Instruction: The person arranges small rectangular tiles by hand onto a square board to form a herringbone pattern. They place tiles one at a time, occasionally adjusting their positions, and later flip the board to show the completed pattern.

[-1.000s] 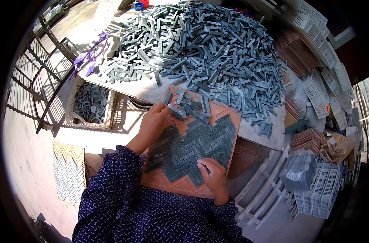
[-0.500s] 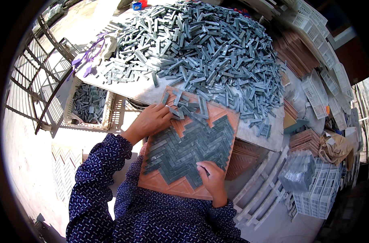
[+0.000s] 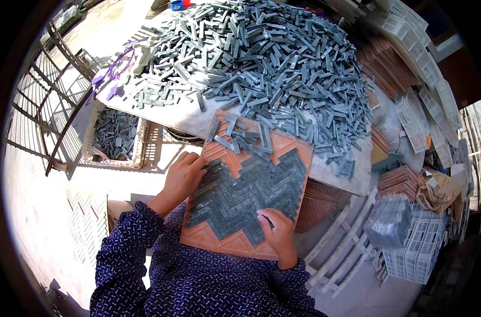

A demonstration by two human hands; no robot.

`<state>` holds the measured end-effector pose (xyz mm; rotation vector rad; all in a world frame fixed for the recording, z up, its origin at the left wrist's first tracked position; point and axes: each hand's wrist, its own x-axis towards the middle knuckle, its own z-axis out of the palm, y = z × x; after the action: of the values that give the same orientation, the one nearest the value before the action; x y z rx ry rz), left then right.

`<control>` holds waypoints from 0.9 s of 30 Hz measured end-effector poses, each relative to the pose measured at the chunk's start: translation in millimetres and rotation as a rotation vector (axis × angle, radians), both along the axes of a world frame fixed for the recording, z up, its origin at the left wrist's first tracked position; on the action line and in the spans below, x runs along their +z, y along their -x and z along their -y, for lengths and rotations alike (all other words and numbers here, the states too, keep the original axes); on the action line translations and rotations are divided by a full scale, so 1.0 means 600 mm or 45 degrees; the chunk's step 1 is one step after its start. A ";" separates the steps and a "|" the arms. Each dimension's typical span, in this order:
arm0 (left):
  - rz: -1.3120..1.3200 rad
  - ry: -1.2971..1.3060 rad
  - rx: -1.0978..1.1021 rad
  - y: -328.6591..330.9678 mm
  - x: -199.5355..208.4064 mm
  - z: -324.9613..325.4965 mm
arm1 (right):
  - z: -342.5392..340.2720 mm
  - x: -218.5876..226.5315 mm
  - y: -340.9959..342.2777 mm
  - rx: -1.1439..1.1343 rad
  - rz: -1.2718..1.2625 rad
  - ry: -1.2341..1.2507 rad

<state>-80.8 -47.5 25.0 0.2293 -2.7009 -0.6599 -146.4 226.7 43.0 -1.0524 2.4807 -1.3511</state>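
A terracotta-coloured tray (image 3: 201, 238) with moulded herringbone grooves leans in front of me, its lower edge against my lap. Dark green stone strips (image 3: 246, 195) fill its middle in a zigzag pattern, and several loose strips (image 3: 247, 138) lie jumbled near its top. At the tray's left edge my left hand (image 3: 182, 177) has its fingers bent and pressed together beside the end of the pattern; what they pinch, if anything, is hidden. My right hand (image 3: 279, 235) is curled over the lower right of the pattern. Something small and dark shows between its thumb and fingers.
A large heap of green stone strips (image 3: 261, 63) covers the table (image 3: 330, 177) beyond the tray. A crate (image 3: 140, 142) of pieces stands at left, near a metal rack (image 3: 45, 116). White crates (image 3: 412, 253), stacked brown trays (image 3: 386, 63) and a slatted pallet (image 3: 338, 248) are at right.
My left hand has moved down and left, from the loose strips near the tray's top to its left edge. My right hand has hardly moved.
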 end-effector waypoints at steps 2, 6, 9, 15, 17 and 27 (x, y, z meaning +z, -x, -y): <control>-0.006 -0.065 0.002 -0.004 0.000 -0.003 | -0.003 -0.003 0.001 -0.001 0.012 0.003; -0.050 -0.197 -0.003 -0.002 -0.014 -0.003 | 0.000 0.000 -0.002 0.017 0.010 -0.009; -0.074 -0.234 0.017 0.010 -0.014 -0.010 | 0.004 0.008 -0.005 0.028 0.012 -0.031; -0.081 -0.236 -0.004 0.029 -0.019 -0.015 | 0.025 0.021 0.006 0.091 0.062 0.028; -0.051 -0.244 -0.015 0.030 -0.018 -0.014 | 0.054 0.035 0.018 0.145 0.053 0.058; 0.031 -0.183 -0.022 0.016 -0.014 -0.008 | 0.193 -0.003 0.097 -0.044 -0.293 -0.018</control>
<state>-90.4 -42.5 16.3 0.2520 -2.6834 -0.8623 -204.6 110.9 41.3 -1.2314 2.6762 -1.2858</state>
